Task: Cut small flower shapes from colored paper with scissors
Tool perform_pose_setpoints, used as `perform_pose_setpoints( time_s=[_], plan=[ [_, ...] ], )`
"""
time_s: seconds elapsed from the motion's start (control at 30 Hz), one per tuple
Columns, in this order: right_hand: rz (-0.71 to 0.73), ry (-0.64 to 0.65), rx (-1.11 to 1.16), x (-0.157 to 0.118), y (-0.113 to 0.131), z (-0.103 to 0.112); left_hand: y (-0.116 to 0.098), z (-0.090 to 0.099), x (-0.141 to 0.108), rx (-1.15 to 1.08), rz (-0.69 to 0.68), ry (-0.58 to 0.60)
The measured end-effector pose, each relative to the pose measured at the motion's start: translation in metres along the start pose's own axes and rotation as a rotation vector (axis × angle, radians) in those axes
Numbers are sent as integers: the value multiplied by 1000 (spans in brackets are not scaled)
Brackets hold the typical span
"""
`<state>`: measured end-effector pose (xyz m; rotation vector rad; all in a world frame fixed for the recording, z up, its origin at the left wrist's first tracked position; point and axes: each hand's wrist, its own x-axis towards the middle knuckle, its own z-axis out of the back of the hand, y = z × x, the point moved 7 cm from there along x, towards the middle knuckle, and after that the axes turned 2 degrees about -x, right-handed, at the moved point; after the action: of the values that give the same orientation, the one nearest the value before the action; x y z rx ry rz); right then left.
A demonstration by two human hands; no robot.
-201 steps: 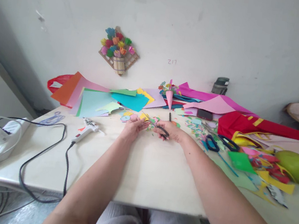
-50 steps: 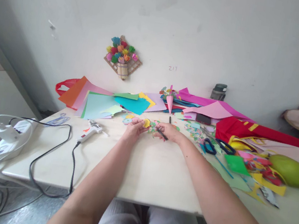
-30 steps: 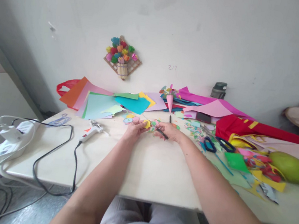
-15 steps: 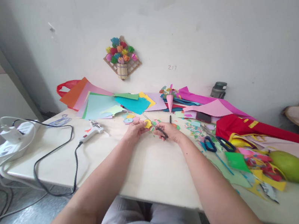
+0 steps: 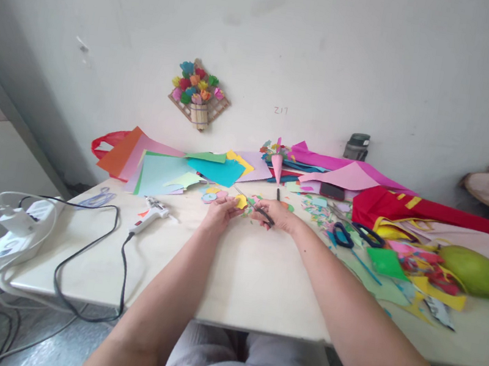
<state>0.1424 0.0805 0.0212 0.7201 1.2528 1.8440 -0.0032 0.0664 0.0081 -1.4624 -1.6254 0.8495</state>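
Between the fingertips of my left hand (image 5: pixel 221 211) is a small piece of yellow paper (image 5: pixel 241 201). My right hand (image 5: pixel 277 215) is closed around the dark handles of a pair of scissors (image 5: pixel 266 216), and their blades point left toward the yellow paper. Whether the blades touch the paper I cannot tell. Just beyond my hands lie small cut paper shapes (image 5: pixel 209 197) in several colours. A black pen-like stick (image 5: pixel 278 194) lies behind my right hand.
At left are a white glue gun (image 5: pixel 149 220), its black cable and a power strip (image 5: pixel 23 234). Coloured paper sheets (image 5: pixel 166 174) lie along the back. A second pair of scissors (image 5: pixel 344 235), paper scraps (image 5: pixel 387 263), red cloth (image 5: pixel 407 210) and green fruit-like objects (image 5: pixel 467 268) are at right.
Both hands stay nearly in place, still holding the yellow paper and the scissors. The whole view has shifted very slightly.
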Motion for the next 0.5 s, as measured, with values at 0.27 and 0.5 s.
perform_pose_setpoints(
  time_s=[0.27,0.5],
  plan=[
    [-21,-20,-5,-3,4,0,1,3,1,2,1,-19],
    [-35,-21,-15,-4,4,0,-2,2,-2,-3,5,-44]
  ],
)
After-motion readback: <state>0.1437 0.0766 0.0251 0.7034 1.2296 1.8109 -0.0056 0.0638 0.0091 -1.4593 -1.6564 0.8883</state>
